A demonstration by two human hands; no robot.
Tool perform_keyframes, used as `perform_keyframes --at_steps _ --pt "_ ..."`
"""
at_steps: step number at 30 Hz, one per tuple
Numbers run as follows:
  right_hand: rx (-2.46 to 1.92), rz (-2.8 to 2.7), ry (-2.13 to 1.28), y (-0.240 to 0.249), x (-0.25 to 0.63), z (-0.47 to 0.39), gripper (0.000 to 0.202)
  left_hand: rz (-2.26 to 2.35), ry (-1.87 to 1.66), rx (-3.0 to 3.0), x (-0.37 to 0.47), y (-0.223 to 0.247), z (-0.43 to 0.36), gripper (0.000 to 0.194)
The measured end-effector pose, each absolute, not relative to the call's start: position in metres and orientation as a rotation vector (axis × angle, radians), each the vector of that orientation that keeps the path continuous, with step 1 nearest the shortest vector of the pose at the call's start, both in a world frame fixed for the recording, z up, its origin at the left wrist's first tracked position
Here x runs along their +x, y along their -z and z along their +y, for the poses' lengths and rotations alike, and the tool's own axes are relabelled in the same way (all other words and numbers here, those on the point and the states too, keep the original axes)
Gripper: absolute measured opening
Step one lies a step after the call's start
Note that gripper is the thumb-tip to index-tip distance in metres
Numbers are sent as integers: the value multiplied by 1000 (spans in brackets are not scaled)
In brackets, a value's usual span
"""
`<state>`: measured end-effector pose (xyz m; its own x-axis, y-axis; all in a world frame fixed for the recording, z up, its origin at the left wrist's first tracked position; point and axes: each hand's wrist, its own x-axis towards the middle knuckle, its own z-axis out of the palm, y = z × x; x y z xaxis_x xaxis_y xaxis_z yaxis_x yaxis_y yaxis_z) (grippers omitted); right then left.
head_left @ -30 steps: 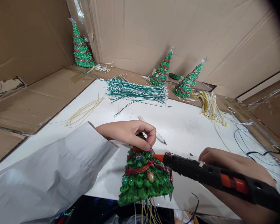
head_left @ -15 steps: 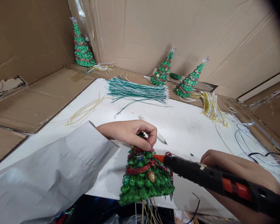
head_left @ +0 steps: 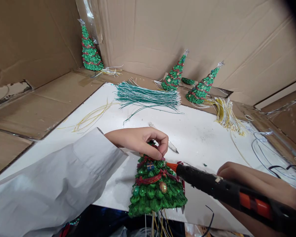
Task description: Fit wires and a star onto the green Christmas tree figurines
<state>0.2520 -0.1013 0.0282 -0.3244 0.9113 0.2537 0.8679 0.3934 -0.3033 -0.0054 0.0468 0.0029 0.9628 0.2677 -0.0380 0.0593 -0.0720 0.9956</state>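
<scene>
A green Christmas tree figurine [head_left: 154, 197] with red garlands, small baubles and a blue present lies at the table's near edge, thin wires trailing from its base. My left hand [head_left: 144, 141] is closed, thumb and forefinger pinched at the upper part of this tree and hiding its tip. My right hand [head_left: 254, 181] grips a black hot glue gun [head_left: 207, 181] from behind. The gun's orange nozzle points left and meets the tree's right side just below my left fingertips; any glue there is too small to make out.
Three finished-looking trees [head_left: 202, 87] stand along the cardboard wall [head_left: 143, 36]. A bundle of green wires [head_left: 148, 94] lies before them, yellow-white wires [head_left: 225, 115] to the right, looser yellow wires [head_left: 92, 117] to the left. Beyond my left hand lies a white pen-like tool [head_left: 173, 147].
The whole view has shifted slightly, so everything sits a little further right. Both hands, the glue gun and the tree keep nearly the same positions relative to each other.
</scene>
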Motion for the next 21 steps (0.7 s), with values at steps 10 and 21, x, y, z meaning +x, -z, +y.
perform_keyframes --at_steps 10,21 --pt "-1992 -1613 -154 1 270 -76 37 299 -287 1689 -4 -5 43 12" --pt "-2213 -1556 -382 47 290 -69 55 651 -597 2155 -30 -47 -12 42"
